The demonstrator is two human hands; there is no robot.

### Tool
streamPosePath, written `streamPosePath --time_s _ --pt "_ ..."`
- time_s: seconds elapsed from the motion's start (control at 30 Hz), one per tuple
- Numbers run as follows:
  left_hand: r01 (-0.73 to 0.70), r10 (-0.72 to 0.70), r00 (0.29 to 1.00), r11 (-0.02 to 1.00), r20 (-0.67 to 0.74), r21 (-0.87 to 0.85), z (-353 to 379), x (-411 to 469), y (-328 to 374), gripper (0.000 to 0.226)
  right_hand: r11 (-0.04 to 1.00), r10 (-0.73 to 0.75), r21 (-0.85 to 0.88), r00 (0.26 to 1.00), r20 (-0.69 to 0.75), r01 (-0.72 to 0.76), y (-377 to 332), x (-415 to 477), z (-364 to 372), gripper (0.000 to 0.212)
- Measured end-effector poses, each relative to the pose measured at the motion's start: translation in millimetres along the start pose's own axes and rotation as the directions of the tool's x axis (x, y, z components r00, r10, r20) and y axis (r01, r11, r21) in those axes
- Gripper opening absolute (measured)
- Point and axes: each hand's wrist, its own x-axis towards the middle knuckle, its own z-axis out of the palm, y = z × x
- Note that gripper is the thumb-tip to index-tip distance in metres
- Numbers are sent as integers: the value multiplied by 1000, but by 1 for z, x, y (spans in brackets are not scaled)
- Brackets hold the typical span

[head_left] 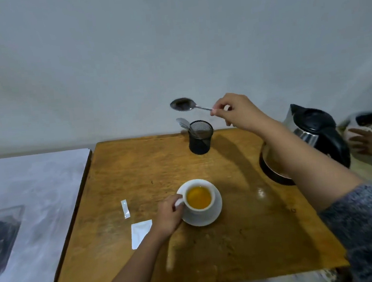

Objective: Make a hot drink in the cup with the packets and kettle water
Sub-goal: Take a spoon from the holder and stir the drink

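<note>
Pale grey wall fills the upper half of the view, and below it stands a worn wooden worktop (245, 237) with a light grey surface (34, 188) adjoining it on the left. Near the middle of the worktop a white cup (199, 198) sits on a white saucer (212, 217), filled with an amber-orange liquid. The left hand (170, 216) is closed on the cup's handle, fingers curled around it. Just left of that hand lie two white packets: a narrow stick packet (125, 208) and a wider square packet (140, 233) partly under the left wrist. The right hand (236, 111) is raised above the far edge of the worktop, pinching the handle end of a metal spoon (183, 105) held roughly level in the air, bowl pointing left. Below the spoon stands a black mesh holder (200, 138) with more spoons leaning in it. At the right edge sits a steel and black kettle (315, 134), partly hidden by the right forearm, whose grey knitted sleeve (368, 226) shows at the lower right
</note>
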Motion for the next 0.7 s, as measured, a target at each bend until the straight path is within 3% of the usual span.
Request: streamPosePath --time_s 0.13,0.3,0.4,0.5,0.63,0.7 --pt "29 -29 1000 1000 -6 -10 1 -1 1 24 986 162 7 966 204 -167 6 -35 14 14" --pt "73 -73 997 997 -25 4 3 -1 1 26 951 215 202 970 111 -234 19 -63 33 10" --pt "89 -89 996 996 -23 -5 4 -1 1 26 909 192 361 978 85 -210 23 -76 39 9" --pt "101 -101 995 995 -21 -16 3 0 1 25 897 140 410 986 89 -165 21 -86 47 9" --pt "91 -91 996 995 -4 -28 2 0 1 25 980 30 186 978 206 -69 17 -96 67 7" --pt "106 -106 994 993 11 -46 1 0 1 26 996 -92 46 946 310 82 20 -101 78 10"
